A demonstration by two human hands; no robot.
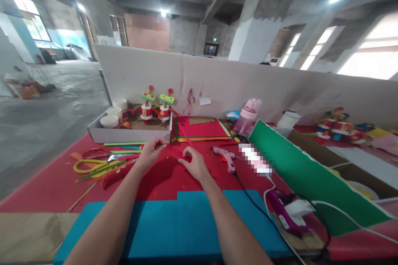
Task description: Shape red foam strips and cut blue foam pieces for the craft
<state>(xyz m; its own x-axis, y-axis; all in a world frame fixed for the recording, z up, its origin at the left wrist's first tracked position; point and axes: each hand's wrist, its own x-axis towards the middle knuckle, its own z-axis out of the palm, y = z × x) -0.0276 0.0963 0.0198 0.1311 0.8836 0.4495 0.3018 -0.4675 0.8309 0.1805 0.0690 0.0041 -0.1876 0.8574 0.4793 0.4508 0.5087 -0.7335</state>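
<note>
My left hand (151, 151) is pinched on one end of a thin red paper strip (184, 133), which is hard to make out against the red table cover. My right hand (195, 163) has its thumb and fingers curled at the strip's other part, just to the right. The strip bends between the hands and one length rises towards the back. Right of my right hand lies a pink glue gun (225, 158). Left of my left hand are scissors with yellow handles (88, 165), red-handled scissors (96, 153) and several coloured paper strips (107, 170).
A white box (130, 136) at the back left holds paper cups and two paper-cup robot figures (146, 111). Blue sheets (174, 227) lie at the front edge. At right stand a green board (311, 178), a purple power strip (287, 215) with cables, and a pink bottle (248, 116).
</note>
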